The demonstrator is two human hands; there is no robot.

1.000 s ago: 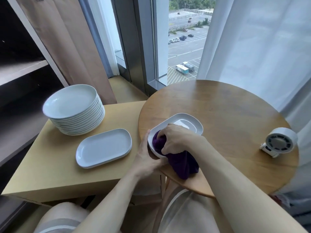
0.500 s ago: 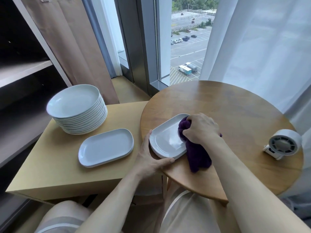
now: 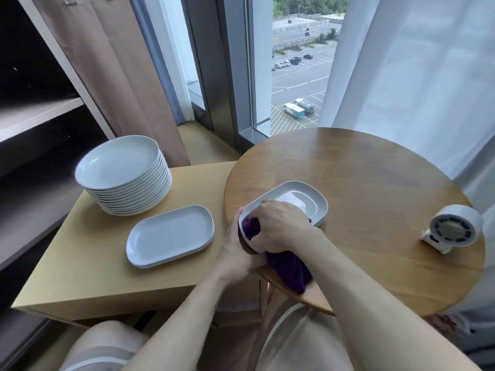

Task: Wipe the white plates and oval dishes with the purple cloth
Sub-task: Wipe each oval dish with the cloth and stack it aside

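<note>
A white oval dish [image 3: 302,200] lies near the left edge of the round wooden table [image 3: 375,188]. My right hand [image 3: 281,226] grips the bunched purple cloth [image 3: 290,266] and presses it into the dish's near end; the cloth's tail hangs over the table edge. My left hand [image 3: 237,253] holds the dish's near-left rim, thumb up along the side. A short stack of white oval dishes [image 3: 170,235] and a tall stack of round white plates [image 3: 123,174] stand on the lower square table to the left.
The square light-wood table [image 3: 88,269] butts against the round one. A small white fan [image 3: 452,227] sits at the round table's right edge. Dark shelves stand at far left, curtains and a window behind. My knees are below the tables.
My right hand has swept the cloth from the dish's far right end back to its near left end. My left hand stays on the rim.
</note>
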